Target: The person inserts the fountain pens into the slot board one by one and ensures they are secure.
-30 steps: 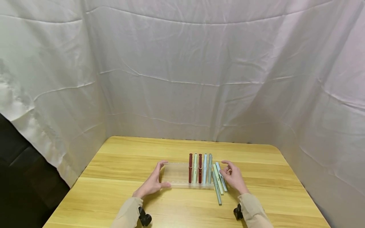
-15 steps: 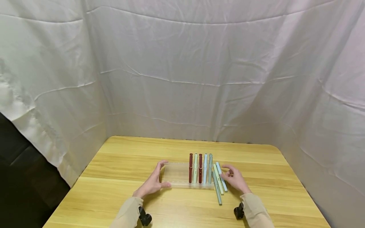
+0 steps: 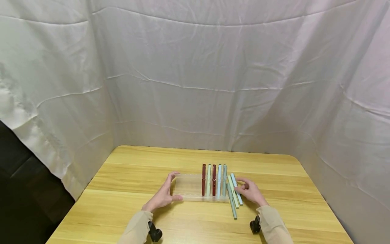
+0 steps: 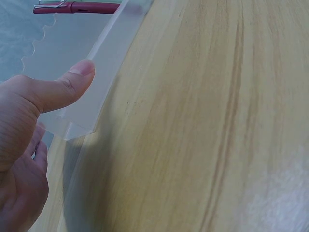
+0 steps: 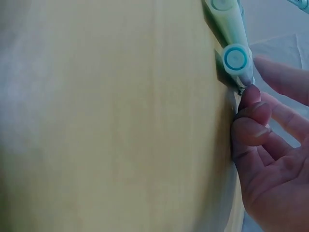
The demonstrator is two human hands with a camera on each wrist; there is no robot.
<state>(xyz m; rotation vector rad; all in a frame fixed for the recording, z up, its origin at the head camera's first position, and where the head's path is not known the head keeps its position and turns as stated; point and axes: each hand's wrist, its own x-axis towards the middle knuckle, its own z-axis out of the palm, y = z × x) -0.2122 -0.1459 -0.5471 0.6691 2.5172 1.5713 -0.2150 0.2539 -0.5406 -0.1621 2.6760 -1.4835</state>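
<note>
A clear plastic pen rack (image 3: 187, 186) lies on the table, with several pens side by side across its right part: two dark red pens (image 3: 203, 179), a pale green one, a light blue one and a grey-blue one. My left hand (image 3: 163, 195) holds the rack's left end, thumb over the front edge, fingers behind. Right of the rack lie three loose pens: grey-green (image 3: 232, 203), pale green (image 3: 234, 193) and light blue (image 3: 239, 196). The curled fingertips of my right hand (image 3: 251, 192) are at the light blue pen; whether they pinch it is hidden.
The wooden table (image 3: 137, 183) runs back to a pale cloth curtain (image 3: 195, 84) that hangs on three sides. A dark surface (image 3: 24, 183) shows at the far left. A small black camera (image 3: 255, 225) sits at each wrist.
My right hand shifts slightly and its index finger comes down toward the light blue pen. My left hand, the rack and the pens stay in place.
</note>
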